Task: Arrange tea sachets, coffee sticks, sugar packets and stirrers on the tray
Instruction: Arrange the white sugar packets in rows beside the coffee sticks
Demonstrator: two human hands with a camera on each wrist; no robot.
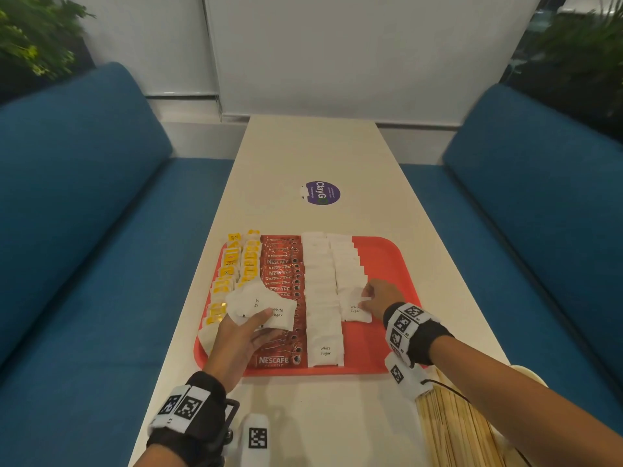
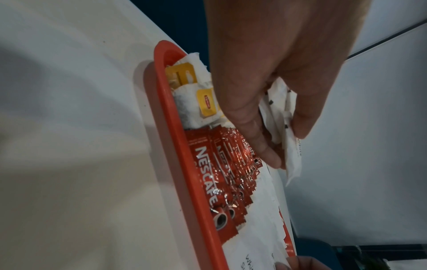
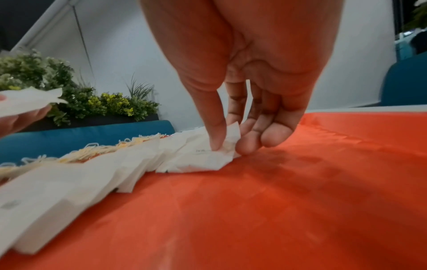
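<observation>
A red tray [image 1: 387, 257] carries yellow-tagged tea sachets [image 1: 229, 264] at the left, a column of red Nescafe coffee sticks [image 1: 281, 267], then two columns of white sugar packets [image 1: 320, 291]. My left hand [image 1: 242, 335] hovers over the coffee sticks and grips a small bunch of sugar packets [image 1: 259, 306], seen also in the left wrist view as sugar packets [image 2: 289, 138]. My right hand [image 1: 377, 296] pinches one sugar packet [image 3: 208, 157] lying at the near end of the right column on the tray floor [image 3: 277, 201].
A bundle of wooden stirrers [image 1: 451, 429] lies on the white table [image 1: 337, 156] under my right forearm, near the front right. A purple round sticker [image 1: 322, 192] sits beyond the tray. Blue benches [image 1: 84, 230] flank the table.
</observation>
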